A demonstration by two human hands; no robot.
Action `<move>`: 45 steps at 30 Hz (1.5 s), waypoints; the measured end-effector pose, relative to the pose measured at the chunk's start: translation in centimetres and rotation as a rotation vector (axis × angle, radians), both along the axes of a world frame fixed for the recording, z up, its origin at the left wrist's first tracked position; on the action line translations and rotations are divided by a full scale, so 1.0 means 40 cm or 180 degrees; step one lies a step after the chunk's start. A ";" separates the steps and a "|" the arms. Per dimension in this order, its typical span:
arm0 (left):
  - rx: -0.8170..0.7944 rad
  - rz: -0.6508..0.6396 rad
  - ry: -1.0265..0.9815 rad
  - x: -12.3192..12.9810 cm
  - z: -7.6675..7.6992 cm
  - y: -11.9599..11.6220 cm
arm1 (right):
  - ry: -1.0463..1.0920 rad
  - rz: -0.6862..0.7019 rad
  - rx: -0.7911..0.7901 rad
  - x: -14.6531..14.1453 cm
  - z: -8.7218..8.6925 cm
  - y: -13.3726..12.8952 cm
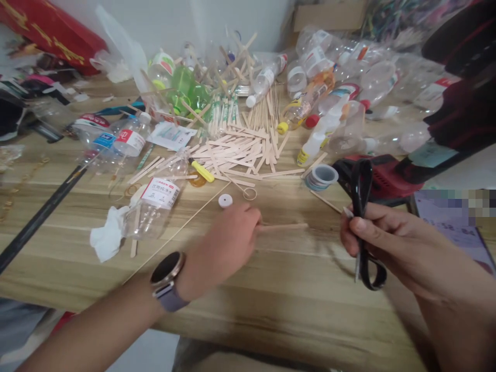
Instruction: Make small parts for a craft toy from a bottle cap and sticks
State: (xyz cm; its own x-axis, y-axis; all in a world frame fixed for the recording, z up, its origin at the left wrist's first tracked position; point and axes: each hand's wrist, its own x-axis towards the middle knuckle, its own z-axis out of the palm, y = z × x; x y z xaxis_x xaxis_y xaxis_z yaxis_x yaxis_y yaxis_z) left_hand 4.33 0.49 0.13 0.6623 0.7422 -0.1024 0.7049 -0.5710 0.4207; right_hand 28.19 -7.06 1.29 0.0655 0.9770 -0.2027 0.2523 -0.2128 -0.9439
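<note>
My left hand [222, 248], with a watch on its wrist, is closed around one end of a flat wooden stick [284, 227] that points right above the wooden table [271, 310]. At the right, my right hand [383, 237] grips black-handled scissors [361, 194]; their metal tip points down. A small pale pointed piece shows by the right thumb, and a thin stick [325, 200] runs from there up to the left. Just above my left hand lie a white disc [225, 201] and a small wooden ring [250, 194].
Loose wooden sticks [240, 152] are piled at the centre back. Plastic bottles lie behind them and at the right. A labelled bottle [158, 199], white tissue [108, 235] and long dark rod [42, 217] are at the left. A tape roll [321, 176] sits near a red-black tool [391, 178].
</note>
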 end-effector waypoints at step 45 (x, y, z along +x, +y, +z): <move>0.0797 -0.1008 -0.0324 -0.100 -0.054 -0.076 | -0.4900 0.2307 -0.0061 -0.227 0.045 0.040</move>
State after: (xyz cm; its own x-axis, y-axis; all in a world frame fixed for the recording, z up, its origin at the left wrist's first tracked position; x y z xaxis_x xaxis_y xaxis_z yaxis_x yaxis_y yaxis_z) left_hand 0.34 -2.54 -2.04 0.8593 0.4938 0.1332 0.4400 -0.8465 0.2997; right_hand 19.12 -5.45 3.09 -0.2270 0.8909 -0.3933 0.9063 0.3410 0.2495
